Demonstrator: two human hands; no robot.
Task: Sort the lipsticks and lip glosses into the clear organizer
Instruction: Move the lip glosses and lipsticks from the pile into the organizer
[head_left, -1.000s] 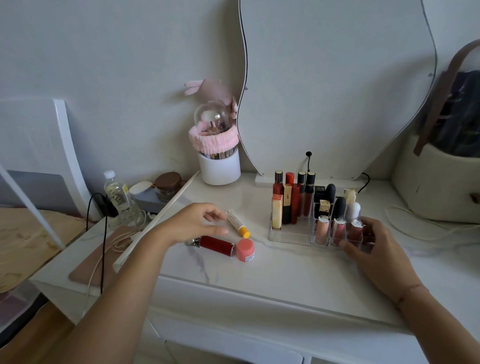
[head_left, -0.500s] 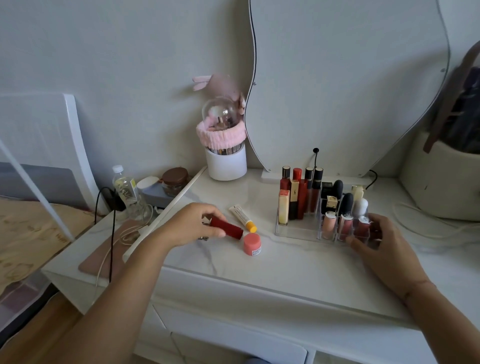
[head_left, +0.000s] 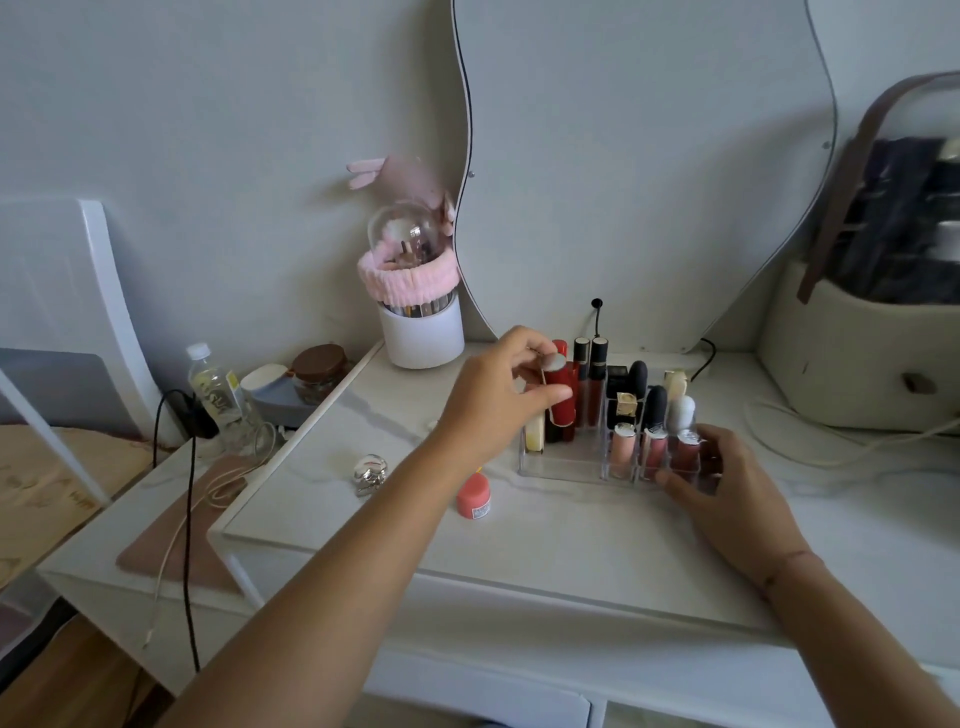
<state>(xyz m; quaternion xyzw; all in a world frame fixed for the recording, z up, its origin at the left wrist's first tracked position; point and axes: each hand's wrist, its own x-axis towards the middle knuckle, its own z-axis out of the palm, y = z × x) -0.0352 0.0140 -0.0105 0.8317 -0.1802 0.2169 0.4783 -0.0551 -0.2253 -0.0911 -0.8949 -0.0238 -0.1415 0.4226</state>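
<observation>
The clear organizer (head_left: 563, 469) stands on the white marble top, holding several upright lipsticks and glosses. My left hand (head_left: 493, 402) pinches a red lip gloss tube (head_left: 564, 414) upright, silver end up, over the organizer's left compartment among the red tubes there. My right hand (head_left: 727, 491) grips the organizer's front right corner, with fingers against the pink glosses (head_left: 655, 451). A small pink jar (head_left: 474, 499) lies on the top below my left forearm. An orange cap tip (head_left: 479, 471) peeks out beside the arm; the rest of that tube is hidden.
A silver clip (head_left: 369, 470) lies left of the jar. At the back stand a white brush pot with a pink band (head_left: 422, 332) and a curvy mirror (head_left: 644, 156). A beige bag (head_left: 857, 364) sits right. A water bottle (head_left: 215, 395) and cables crowd the lower side table.
My left hand lifted the red tube off the top, carried it right and turned it upright at the organizer. The silver clip it covered now shows. My right hand stayed on the organizer.
</observation>
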